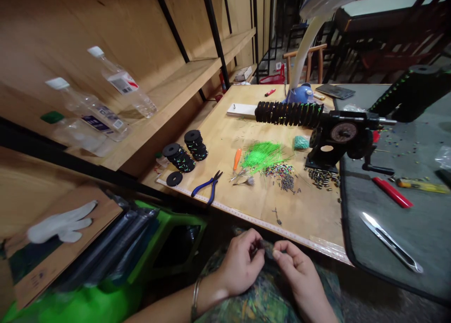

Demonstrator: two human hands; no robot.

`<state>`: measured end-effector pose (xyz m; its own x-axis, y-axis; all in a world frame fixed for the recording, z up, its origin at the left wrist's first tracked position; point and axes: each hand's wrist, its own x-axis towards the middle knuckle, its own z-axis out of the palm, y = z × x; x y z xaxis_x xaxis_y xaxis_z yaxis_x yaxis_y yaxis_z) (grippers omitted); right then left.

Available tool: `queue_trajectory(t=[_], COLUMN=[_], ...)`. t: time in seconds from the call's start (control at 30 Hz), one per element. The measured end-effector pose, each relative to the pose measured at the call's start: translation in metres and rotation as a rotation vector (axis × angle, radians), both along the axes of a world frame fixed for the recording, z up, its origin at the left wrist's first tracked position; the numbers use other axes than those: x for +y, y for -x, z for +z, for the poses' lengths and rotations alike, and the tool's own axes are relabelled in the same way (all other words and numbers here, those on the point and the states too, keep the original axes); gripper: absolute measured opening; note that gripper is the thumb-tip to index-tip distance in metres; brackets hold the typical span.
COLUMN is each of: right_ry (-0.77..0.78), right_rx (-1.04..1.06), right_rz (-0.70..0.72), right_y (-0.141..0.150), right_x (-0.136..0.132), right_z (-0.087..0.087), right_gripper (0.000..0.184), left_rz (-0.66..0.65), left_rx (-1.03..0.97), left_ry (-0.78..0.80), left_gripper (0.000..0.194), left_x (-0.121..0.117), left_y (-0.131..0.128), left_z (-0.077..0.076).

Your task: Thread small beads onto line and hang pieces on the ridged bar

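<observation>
My left hand [243,262] is above my lap, just off the table's front edge, its fingers curled in a pinch. Close beside it, my right hand [298,271] pinches thumb against forefinger. Whatever is between the fingertips is too small and dark to name. On the table past my hands lies a small dark metal piece [277,216]. Farther in are a pile of bright green strands [263,154], multicoloured beads [278,169], a heap of small grey pieces [288,183] and an orange-handled tool [237,159].
Blue-handled pliers [207,187] and black foam spools [179,157] are at the left. A hand-cranked winder [333,135] carries a row of black spools [289,114]. Thread snips [391,242] and a red tube [392,192] lie on the grey mat [366,198]. Bottles [128,85] stand on the shelf.
</observation>
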<state>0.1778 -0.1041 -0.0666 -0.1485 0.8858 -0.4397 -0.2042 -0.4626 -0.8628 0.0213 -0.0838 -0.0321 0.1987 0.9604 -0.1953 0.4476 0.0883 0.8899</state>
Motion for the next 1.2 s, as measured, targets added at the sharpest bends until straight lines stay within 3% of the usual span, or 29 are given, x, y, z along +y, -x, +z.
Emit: queue_trajectory(t=[0.2, 0.33, 0.47, 0.8, 1.03, 1.2], right_ry=[0.015, 0.068, 0.077, 0.083, 0.052, -0.03], right_rx=[0.028, 0.072, 0.101, 0.095, 0.076, 0.002], right_rz=[-0.001, -0.005, -0.032, -0.041, -0.051, -0.002], right_y=[0.001, 0.001, 0.001, 0.0, 0.0, -0.003], right_x=[0.002, 0.001, 0.0, 0.001, 0.002, 0.005], right_z=[0.008, 0.004, -0.002, -0.011, -0.011, -0.003], right_gripper=[0.048, 0.048, 0.046, 0.043, 0.043, 0.042], left_rz=[0.103, 0.132, 0.072, -0.039, -0.035, 0.002], left_rx=[-0.482, -0.58, -0.518, -0.155, -0.15, -0.157], left_ry=[0.434, 0.551, 0.491, 0.112, 0.141, 0.109], left_gripper=[0.015, 0.016, 0.006, 0.004, 0.007, 0.01], left_x=[0.004, 0.006, 0.007, 0.005, 0.003, 0.006], left_y=[-0.001, -0.001, -0.001, -0.002, -0.004, -0.003], left_z=[-0.005, -0.006, -0.002, 0.0, -0.001, 0.01])
